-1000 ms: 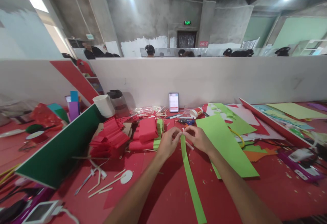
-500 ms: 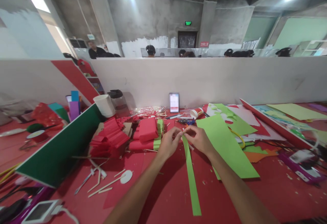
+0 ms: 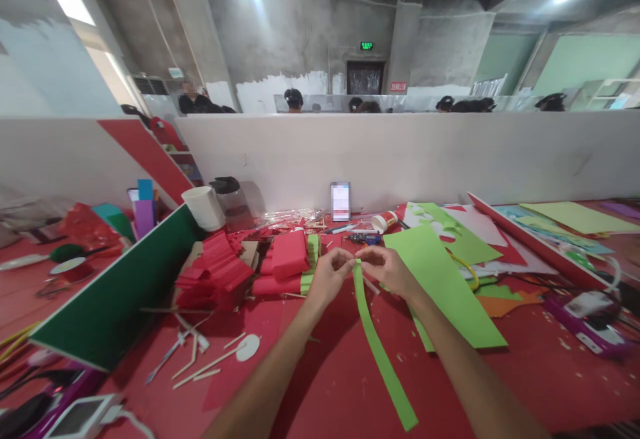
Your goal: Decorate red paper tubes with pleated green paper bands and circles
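A long, narrow strip of light green paper hangs down toward me, its far end pinched between my two hands. My left hand is closed, thumb and fingers at the strip's top edge. Close beside it, my right hand is also closed on the same end. The strip curves, and its lower end reaches over the red table to the right. Just left of my left hand lie folded red paper pieces and a green pleated piece. A large green sheet lies right of my right hand.
Crumpled red paper strips lie left, beside a dark green board. Thin wooden sticks and a white disc are front left. A phone leans on the white partition. A purple power strip sits right.
The strip's lower end has swung to the right, and the strip now bends more. Both hands stay pinched at its top, with only slight finger movement.
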